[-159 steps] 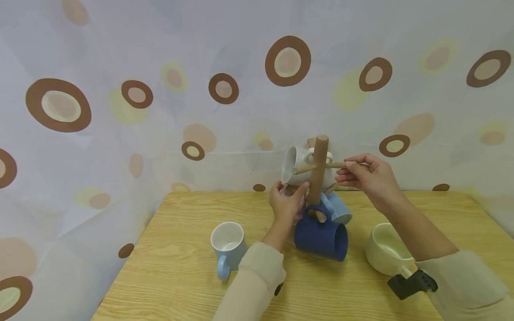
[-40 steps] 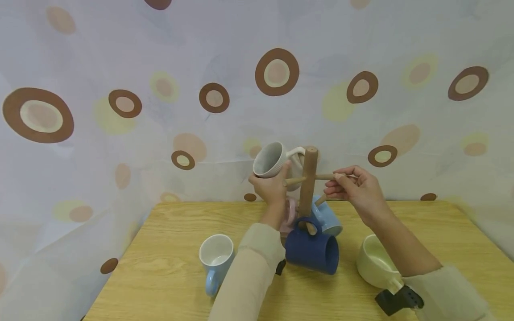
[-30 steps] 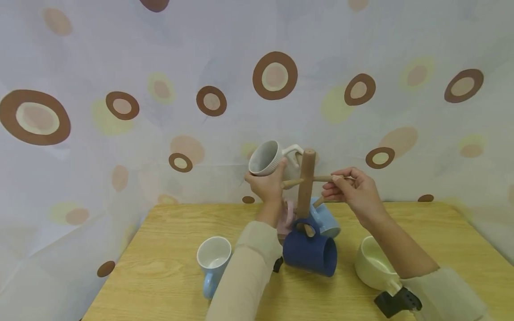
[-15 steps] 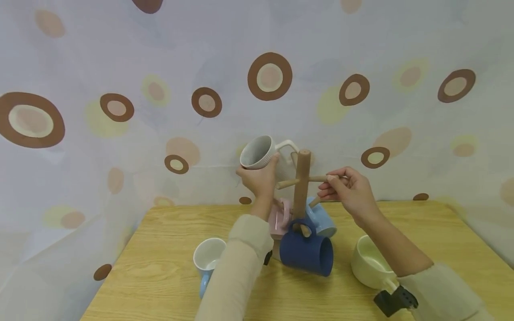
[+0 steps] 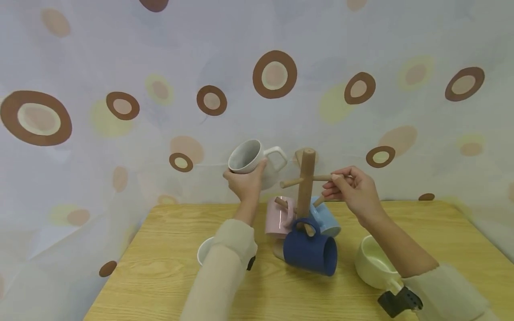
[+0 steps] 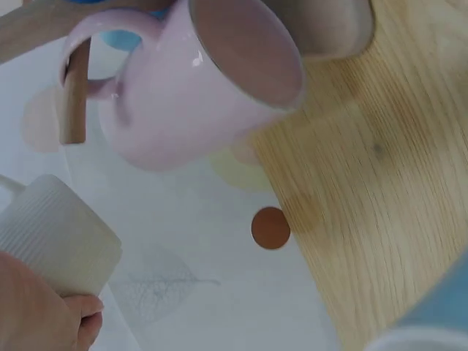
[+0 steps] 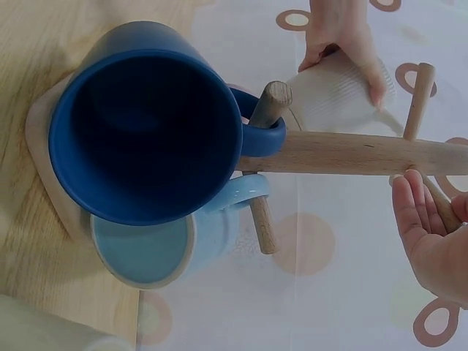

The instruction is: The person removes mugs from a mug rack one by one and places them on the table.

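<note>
My left hand (image 5: 246,185) grips a white ribbed mug (image 5: 246,157) by its body, tilted with its handle to the right. The mug is in the air, left of a wooden mug tree (image 5: 305,196) and apart from it. My right hand (image 5: 355,191) pinches the tree's upper right peg (image 5: 321,178) between thumb and fingers. On lower pegs hang a pink mug (image 5: 276,220), a dark blue mug (image 5: 307,253) and a light blue mug (image 5: 327,223). In the right wrist view the dark blue mug (image 7: 146,131) partly covers the light blue mug (image 7: 142,252).
A blue mug with a white inside (image 5: 203,250) stands on the wooden table (image 5: 160,249), mostly hidden behind my left sleeve. A cream mug (image 5: 371,265) stands at the right beneath my right forearm. A patterned cloth (image 5: 225,58) hangs behind the table.
My left hand has taken hold of the white mug and drawn it leftward off its upper peg; its handle is now clear of the tree. The right hand keeps its pinch on the peg.
</note>
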`<action>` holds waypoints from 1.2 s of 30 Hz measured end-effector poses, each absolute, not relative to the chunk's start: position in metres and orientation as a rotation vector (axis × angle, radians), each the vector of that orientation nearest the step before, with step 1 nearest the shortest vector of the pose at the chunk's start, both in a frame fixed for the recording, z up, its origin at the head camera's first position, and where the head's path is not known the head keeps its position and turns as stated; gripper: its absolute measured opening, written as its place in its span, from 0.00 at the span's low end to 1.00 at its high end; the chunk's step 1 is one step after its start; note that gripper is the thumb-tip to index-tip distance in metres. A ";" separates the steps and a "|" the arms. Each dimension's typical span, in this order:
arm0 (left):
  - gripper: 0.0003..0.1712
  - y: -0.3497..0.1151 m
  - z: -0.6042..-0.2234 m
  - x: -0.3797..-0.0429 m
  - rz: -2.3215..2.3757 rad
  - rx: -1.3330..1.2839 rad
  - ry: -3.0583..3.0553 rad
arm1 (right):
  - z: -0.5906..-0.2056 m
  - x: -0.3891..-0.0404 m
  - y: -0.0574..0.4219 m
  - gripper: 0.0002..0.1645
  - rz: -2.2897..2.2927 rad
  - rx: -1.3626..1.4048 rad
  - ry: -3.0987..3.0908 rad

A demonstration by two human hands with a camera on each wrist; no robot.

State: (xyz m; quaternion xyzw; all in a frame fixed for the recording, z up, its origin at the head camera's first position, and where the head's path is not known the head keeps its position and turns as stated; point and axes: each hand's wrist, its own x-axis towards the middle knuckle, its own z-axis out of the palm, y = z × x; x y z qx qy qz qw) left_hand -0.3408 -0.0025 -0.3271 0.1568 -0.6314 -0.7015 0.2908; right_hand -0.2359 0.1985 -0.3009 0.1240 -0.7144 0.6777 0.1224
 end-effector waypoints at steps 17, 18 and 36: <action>0.52 -0.043 -0.343 -0.316 -1.824 0.189 -1.989 | -0.299 -0.235 0.194 0.10 1.962 0.322 -2.088; 0.52 -0.045 -0.344 -0.315 -1.823 0.171 -1.998 | -0.299 -0.235 0.194 0.10 1.961 0.314 -2.092; 0.44 -0.078 -0.353 -0.292 -1.886 -0.150 -2.125 | -0.307 -0.232 0.184 0.13 2.221 0.227 -1.912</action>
